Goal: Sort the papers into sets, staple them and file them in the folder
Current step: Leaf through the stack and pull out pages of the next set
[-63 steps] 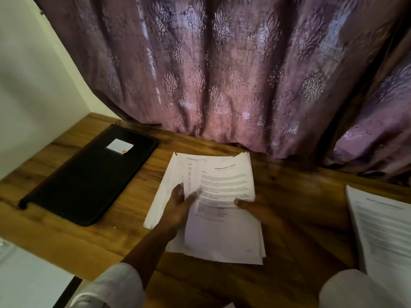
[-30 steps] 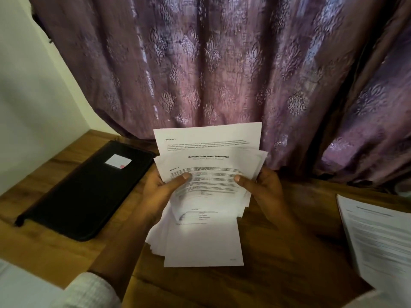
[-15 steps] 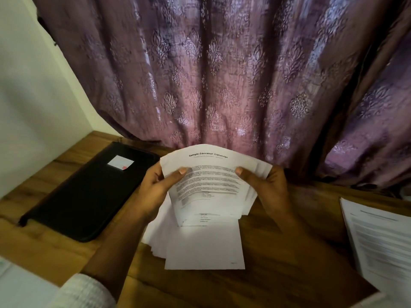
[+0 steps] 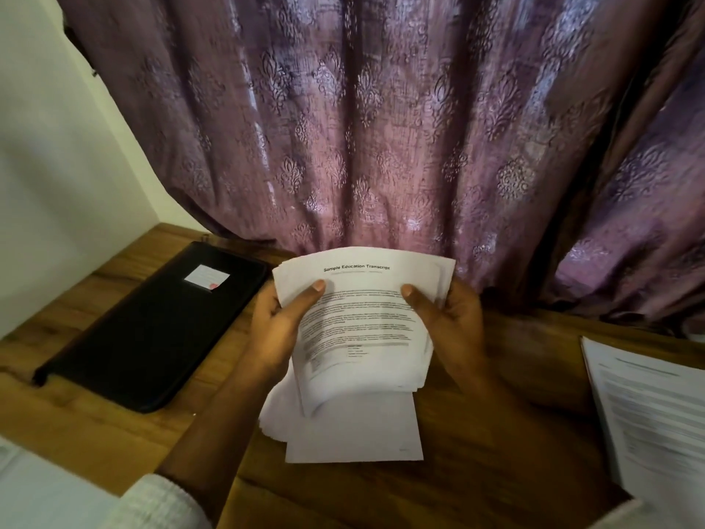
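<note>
Both hands, the left hand (image 4: 280,330) and the right hand (image 4: 454,326), grip the uneven stack of papers (image 4: 362,330) above the counter (image 4: 477,490). Its loose lower sheets may slide out, because the edges are not aligned.

A sheaf of white printed papers (image 4: 362,322) — top sheet headed "Sample Education Transcript" — stands tilted above a wooden desk, its lower edge curling onto loose sheets (image 4: 354,433) lying flat beneath. A closed black folder (image 4: 152,330) with a small white label lies to the left — a further printed stack (image 4: 648,414) at far right.
</note>
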